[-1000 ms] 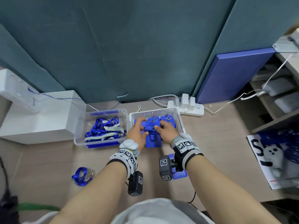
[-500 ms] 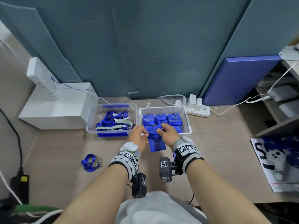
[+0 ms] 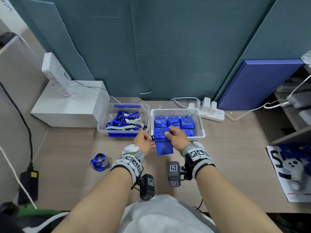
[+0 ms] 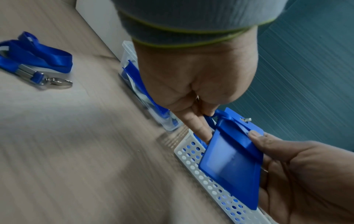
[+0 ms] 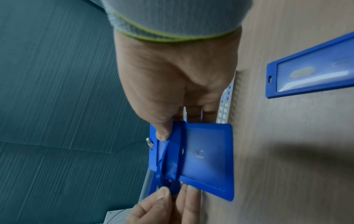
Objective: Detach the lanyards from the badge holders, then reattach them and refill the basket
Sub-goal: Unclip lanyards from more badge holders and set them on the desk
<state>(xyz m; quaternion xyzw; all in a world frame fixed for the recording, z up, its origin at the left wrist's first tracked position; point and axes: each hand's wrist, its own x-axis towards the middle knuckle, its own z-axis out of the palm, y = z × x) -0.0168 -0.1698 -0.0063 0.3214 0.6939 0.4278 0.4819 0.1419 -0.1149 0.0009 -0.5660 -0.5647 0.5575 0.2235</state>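
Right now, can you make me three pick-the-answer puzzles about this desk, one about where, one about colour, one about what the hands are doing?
1. Where is the loose lanyard?
A. on the desk
B. in the white basket
C. on the shelf

2. What colour is the held badge holder?
A. red
B. blue
C. green

3. The left hand is
A. flat on the desk
B. pinching the strap
C. holding a plug

Answers: 1 A, it lies on bare desk left of the arms. 2 B, it is blue in every view. 3 B, its fingers pinch the strap.

Blue lanyard-wrapped badge holder (image 3: 164,146), seemingly tilted
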